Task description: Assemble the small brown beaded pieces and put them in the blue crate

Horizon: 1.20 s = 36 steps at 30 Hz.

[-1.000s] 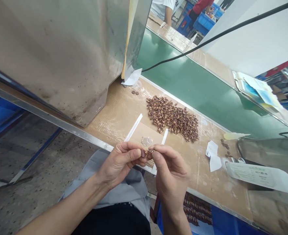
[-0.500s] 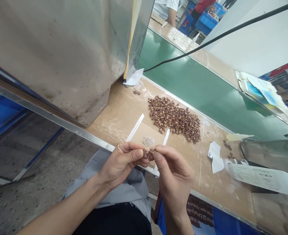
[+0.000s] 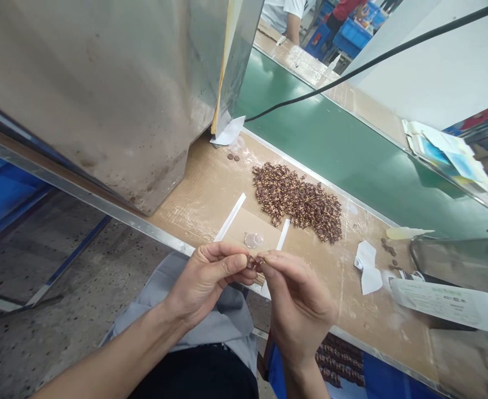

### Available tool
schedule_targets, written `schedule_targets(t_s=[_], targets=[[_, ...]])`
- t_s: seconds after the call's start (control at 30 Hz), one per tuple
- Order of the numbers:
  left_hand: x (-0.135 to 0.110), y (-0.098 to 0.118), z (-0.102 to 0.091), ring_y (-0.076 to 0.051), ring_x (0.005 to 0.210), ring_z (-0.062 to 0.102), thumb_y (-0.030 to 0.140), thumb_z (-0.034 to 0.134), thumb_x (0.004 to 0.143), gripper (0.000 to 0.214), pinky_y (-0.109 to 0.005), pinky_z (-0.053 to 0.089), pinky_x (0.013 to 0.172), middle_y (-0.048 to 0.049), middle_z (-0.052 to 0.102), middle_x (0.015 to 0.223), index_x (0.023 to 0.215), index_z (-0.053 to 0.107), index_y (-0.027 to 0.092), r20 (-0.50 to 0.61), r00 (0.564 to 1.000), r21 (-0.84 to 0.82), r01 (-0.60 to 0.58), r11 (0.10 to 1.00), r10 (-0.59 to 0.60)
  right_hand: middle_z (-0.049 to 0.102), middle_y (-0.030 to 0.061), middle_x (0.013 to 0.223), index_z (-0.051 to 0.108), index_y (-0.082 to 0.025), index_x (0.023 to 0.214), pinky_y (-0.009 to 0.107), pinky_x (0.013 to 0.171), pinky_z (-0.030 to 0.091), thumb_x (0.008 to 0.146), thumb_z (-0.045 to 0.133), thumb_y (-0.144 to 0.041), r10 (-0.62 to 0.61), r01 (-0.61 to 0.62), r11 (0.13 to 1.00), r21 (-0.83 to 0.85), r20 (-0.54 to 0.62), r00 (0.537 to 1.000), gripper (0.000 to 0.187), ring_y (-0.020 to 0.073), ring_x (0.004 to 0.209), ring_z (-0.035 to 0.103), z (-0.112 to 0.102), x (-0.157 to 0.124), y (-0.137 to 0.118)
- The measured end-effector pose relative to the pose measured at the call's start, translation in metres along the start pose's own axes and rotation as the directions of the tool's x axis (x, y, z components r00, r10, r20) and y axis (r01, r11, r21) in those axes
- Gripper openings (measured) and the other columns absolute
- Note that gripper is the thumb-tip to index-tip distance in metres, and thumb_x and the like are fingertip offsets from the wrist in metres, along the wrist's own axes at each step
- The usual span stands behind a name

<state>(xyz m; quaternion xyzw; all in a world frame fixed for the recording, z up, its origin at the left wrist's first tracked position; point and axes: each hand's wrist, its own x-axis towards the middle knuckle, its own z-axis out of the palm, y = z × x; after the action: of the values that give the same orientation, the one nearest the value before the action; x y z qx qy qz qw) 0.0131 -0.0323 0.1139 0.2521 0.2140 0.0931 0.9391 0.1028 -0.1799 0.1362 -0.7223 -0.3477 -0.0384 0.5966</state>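
Above the table's front edge, my left hand [image 3: 216, 271] and my right hand [image 3: 296, 293] meet fingertip to fingertip. Between them is a small brown and gold piece [image 3: 255, 262], pinched by both; fingers cover much of it, so its exact kind does not show. Just beyond the fingertips a clear round plastic piece [image 3: 252, 240] lies on the cardboard, between two white strips, the left strip [image 3: 230, 217] and the right strip [image 3: 283, 234]. Further back spreads a heap of small brown and gold pieces [image 3: 297, 202] that look similar.
A large metal housing [image 3: 86, 100] stands at left. Behind the cardboard-covered table [image 3: 202, 188] runs a green belt [image 3: 310, 133], with a black cable [image 3: 352, 72] above it. At right lie white paper [image 3: 367, 269] and a labelled bottle [image 3: 447, 302]. A blue crate [image 3: 380, 371] sits below.
The whole view has shifted very slightly. My right hand has turned a little outward at the wrist, while both hands keep their pinch on the small piece.
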Motion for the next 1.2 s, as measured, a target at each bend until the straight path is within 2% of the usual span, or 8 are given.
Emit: schedule_targets(t_s=[0.27,0.47,0.73,0.87,0.97,1.07,1.13,1.2], targets=[[-0.004,0.008,0.007,-0.015,0.072,0.088,0.041,0.119,0.076,0.034,-0.017,0.071,0.074,-0.0071,0.092,0.082,0.089,0.097,0.019,-0.029,0.999,0.002,0.026,1.0,-0.026,0.093,0.001,0.113,0.091,-0.03,0.12,0.036,0.098,0.076,0.109,0.087,-0.007,-0.022,0.022,1.0,-0.008,0.013,1.0,0.026,0.0229,0.104,0.09,-0.004,0.0,0.0],[-0.007,0.013,0.014,-0.013,0.071,0.086,0.042,0.119,0.076,0.034,-0.016,0.07,0.073,-0.0062,0.091,0.079,0.088,0.097,0.019,-0.054,0.998,0.043,0.025,0.999,-0.023,0.093,0.0024,0.114,0.091,-0.029,0.122,0.036,0.097,0.076,0.108,0.085,-0.003,-0.069,0.069,0.997,-0.03,0.017,0.997,0.029,0.0239,0.104,0.09,-0.004,0.0,0.0],[-0.009,0.01,0.016,-0.014,0.069,0.086,0.043,0.122,0.068,0.038,-0.017,0.072,0.074,-0.0055,0.092,0.08,0.084,0.096,0.02,-0.125,0.992,0.07,0.029,0.997,-0.02,0.092,0.0026,0.115,0.09,-0.029,0.125,0.035,0.093,0.076,0.107,0.084,0.001,-0.145,0.145,0.989,-0.041,0.005,0.989,0.036,0.0222,0.101,0.089,-0.003,-0.002,0.0],[-0.008,0.007,0.016,-0.015,0.071,0.087,0.042,0.121,0.072,0.035,-0.019,0.073,0.075,-0.0053,0.093,0.084,0.087,0.096,0.021,-0.145,0.989,0.097,-0.01,0.995,0.024,0.092,0.002,0.113,0.091,-0.031,0.122,0.034,0.092,0.076,0.108,0.086,-0.005,-0.038,0.038,0.999,-0.002,-0.003,0.999,0.029,0.0225,0.101,0.089,0.0,-0.004,-0.001],[-0.01,0.005,0.011,-0.018,0.075,0.088,0.051,0.111,0.087,0.034,-0.025,0.076,0.078,-0.0068,0.093,0.09,0.098,0.097,0.022,-0.135,0.98,0.244,-0.107,0.964,0.143,0.091,0.0019,0.109,0.091,-0.031,0.117,0.034,0.087,0.075,0.11,0.088,-0.013,0.108,-0.108,0.992,0.061,-0.002,0.994,0.02,0.0229,0.097,0.089,-0.001,-0.003,-0.003],[-0.016,0.004,-0.006,-0.022,0.082,0.09,0.059,0.093,0.106,0.037,-0.029,0.077,0.081,-0.0086,0.095,0.102,0.109,0.096,0.023,-0.112,0.953,0.476,-0.197,0.857,0.281,0.09,0.0017,0.105,0.091,-0.03,0.116,0.035,0.085,0.074,0.111,0.086,-0.018,0.165,-0.165,0.986,0.008,-0.054,0.985,0.014,0.0232,0.092,0.088,-0.02,0.001,0.009],[-0.02,0.005,-0.021,-0.021,0.084,0.09,0.057,0.086,0.112,0.035,-0.029,0.075,0.085,-0.0075,0.095,0.104,0.11,0.096,0.024,-0.104,0.925,0.619,-0.227,0.752,0.365,0.091,0.0027,0.106,0.091,-0.029,0.117,0.038,0.089,0.073,0.113,0.085,-0.022,0.102,-0.122,0.977,-0.174,-0.119,0.988,0.01,0.0246,0.094,0.088,-0.047,0.004,0.029],[-0.02,0.006,-0.036,-0.02,0.085,0.089,0.054,0.085,0.112,0.032,-0.027,0.074,0.088,-0.0053,0.094,0.101,0.109,0.095,0.024,-0.115,0.887,0.735,-0.228,0.639,0.448,0.092,0.0047,0.107,0.091,-0.027,0.116,0.041,0.093,0.072,0.115,0.083,-0.027,-0.009,-0.059,0.905,-0.422,-0.159,0.987,0.008,0.0263,0.097,0.088,-0.082,0.004,0.058]])
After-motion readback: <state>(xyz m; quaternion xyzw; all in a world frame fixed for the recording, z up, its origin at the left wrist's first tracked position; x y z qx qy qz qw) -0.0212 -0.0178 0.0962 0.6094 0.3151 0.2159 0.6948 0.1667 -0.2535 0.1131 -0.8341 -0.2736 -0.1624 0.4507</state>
